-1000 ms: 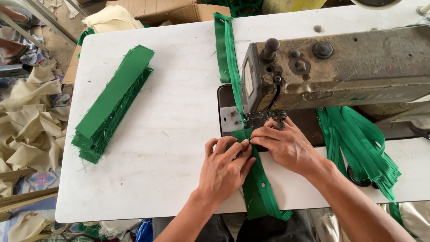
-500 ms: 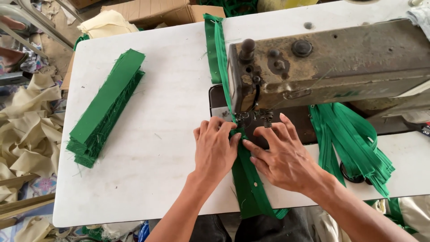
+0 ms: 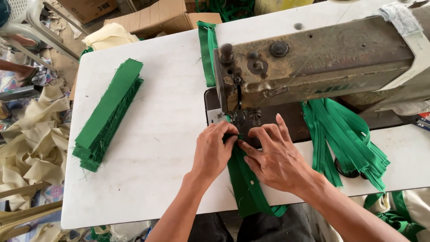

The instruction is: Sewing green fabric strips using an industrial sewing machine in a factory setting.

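Green fabric strip (image 3: 244,179) runs from table edge up under presser foot (image 3: 245,120) of old sewing machine (image 3: 313,67), then continues out the back over white table (image 3: 170,134). Left hand (image 3: 215,150) flat on strip's left edge, fingertips curled and pinching the fold right by the foot; right hand (image 3: 275,159) pressing down on the right side, fingers spread, thumb touching strip. So both hands pressing/pinching, not a full closed grip. To do it well imo: keep fold aligned w/ foot edge, fingertips clear of needle, feed w/ even tension, no pulling. Stack of cut green strips (image 3: 107,114) sits well apart at left; sewn green lengths (image 3: 349,139) piled right of machine.
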